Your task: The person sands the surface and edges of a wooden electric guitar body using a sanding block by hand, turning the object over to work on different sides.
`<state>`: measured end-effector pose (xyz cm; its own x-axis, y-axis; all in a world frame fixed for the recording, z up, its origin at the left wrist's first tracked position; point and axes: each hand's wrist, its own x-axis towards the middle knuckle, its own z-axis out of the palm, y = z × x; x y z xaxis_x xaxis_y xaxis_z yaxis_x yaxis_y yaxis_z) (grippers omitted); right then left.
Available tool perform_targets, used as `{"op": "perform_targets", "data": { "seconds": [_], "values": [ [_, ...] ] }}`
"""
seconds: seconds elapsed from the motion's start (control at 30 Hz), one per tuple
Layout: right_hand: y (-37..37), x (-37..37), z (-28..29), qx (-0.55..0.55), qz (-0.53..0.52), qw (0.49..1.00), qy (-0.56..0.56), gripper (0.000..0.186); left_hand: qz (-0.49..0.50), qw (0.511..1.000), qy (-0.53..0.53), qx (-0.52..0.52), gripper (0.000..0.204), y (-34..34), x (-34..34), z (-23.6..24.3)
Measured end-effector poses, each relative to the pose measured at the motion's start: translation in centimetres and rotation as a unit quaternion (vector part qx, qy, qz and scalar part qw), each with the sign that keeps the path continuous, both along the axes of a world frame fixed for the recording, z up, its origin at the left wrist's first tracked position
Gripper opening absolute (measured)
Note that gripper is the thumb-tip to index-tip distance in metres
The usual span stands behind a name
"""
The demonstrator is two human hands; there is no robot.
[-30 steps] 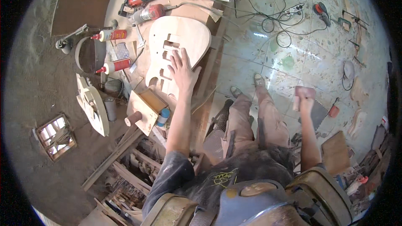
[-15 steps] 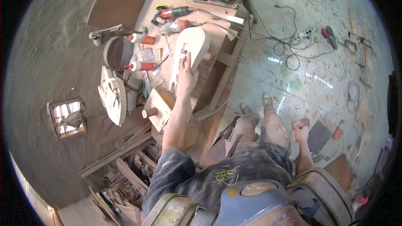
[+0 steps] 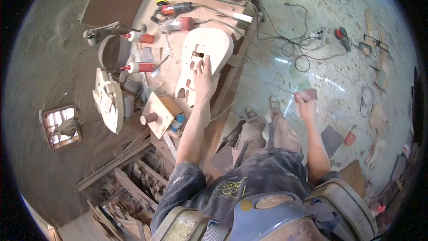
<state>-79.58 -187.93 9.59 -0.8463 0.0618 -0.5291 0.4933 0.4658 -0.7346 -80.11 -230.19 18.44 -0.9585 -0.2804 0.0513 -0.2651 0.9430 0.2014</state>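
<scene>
A pale, unfinished electric guitar body (image 3: 214, 44) with cut-out cavities lies over the workbench's right edge. My left hand (image 3: 205, 82) grips it about the middle, fingers on its face beside the cavities. Out over the floor, my right hand (image 3: 304, 106) is closed round a reddish-brown piece of sandpaper (image 3: 308, 94), slightly blurred. That hand is apart from the guitar body. Just left of my left forearm stand a wooden block with a round peg (image 3: 150, 118) and a blue-labelled can (image 3: 177, 121).
On the workbench (image 3: 149, 15) lie two corded power tools (image 3: 176, 9) and two red-and-white glue bottles (image 3: 140, 67). A second guitar body (image 3: 108, 100) stands at the left. Cords (image 3: 303, 49) and a sander (image 3: 342, 38) are on the floor. Wood scraps (image 3: 133, 183) fill the lower left.
The guitar body has tipped so that more of its face shows, with my left hand still on it. My right hand has swung forward with the sandpaper. The view has shifted slightly right.
</scene>
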Motion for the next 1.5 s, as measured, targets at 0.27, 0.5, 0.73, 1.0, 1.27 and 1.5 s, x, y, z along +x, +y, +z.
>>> {"op": "perform_targets", "data": {
  "seconds": [0.27,0.5,0.73,1.0,1.27,1.5],
  "values": [
    [-15.8,-5.3,1.3,-0.180,0.031,0.962,0.204,0.027,0.008,0.999,0.019,-0.030,0.104,1.9,0.7,-5.6],
    [-24.3,-5.9,3.9,-0.132,0.139,0.916,0.351,0.031,0.100,0.995,0.008,-0.005,0.088,-9.3,0.9,-7.8],
    [-27.4,-6.3,1.2,0.076,0.222,0.861,0.451,0.033,0.161,0.983,-0.026,0.081,0.092,-10.6,-2.1,-6.7],
    [-28.5,-16.2,3.0,0.137,0.183,0.938,0.261,0.032,0.174,0.981,-0.034,0.083,0.093,-11.1,-2.4,-6.2],
    [-28.2,-11.9,2.3,0.092,0.275,0.819,0.494,0.030,0.175,0.980,-0.011,0.093,0.094,-11.4,-1.9,-6.3],
    [-28.8,-7.4,1.8,0.080,0.268,0.851,0.445,0.027,0.206,0.973,-0.048,0.097,0.094,-11.5,-1.7,-6.2]
  ]
}}
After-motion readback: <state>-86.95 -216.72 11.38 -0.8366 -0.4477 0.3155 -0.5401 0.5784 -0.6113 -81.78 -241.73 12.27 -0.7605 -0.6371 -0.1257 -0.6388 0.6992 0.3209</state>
